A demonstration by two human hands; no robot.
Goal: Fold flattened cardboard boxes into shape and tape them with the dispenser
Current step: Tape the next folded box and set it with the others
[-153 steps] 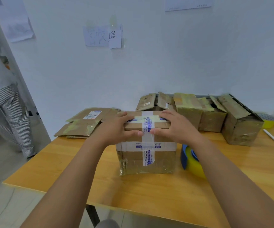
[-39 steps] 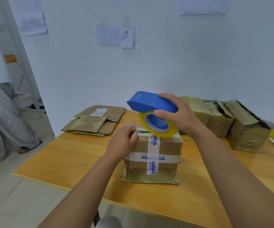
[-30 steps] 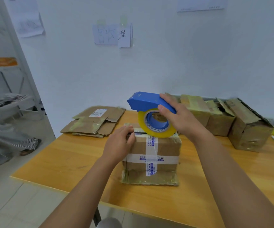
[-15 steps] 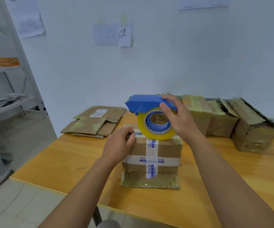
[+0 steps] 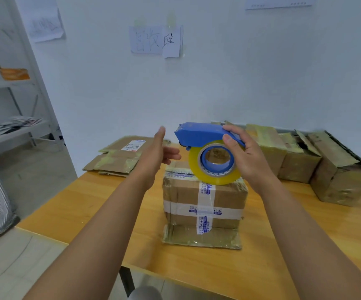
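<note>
Taped brown cardboard box (image 5: 203,204) sitting under both hands; right hand (image 5: 245,158) gripping blue tape dispenser (image 5: 205,148), left hand (image 5: 158,152) spread open, touching nothing.

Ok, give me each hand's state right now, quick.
Left hand: open, fingers straight, holding nothing, off the box.
Right hand: gripping the blue tape dispenser above the box.

Packing room: stacked cardboard boxes (image 5: 301,161), metal shelving (image 5: 17,83), wall notes (image 5: 155,40).
</note>
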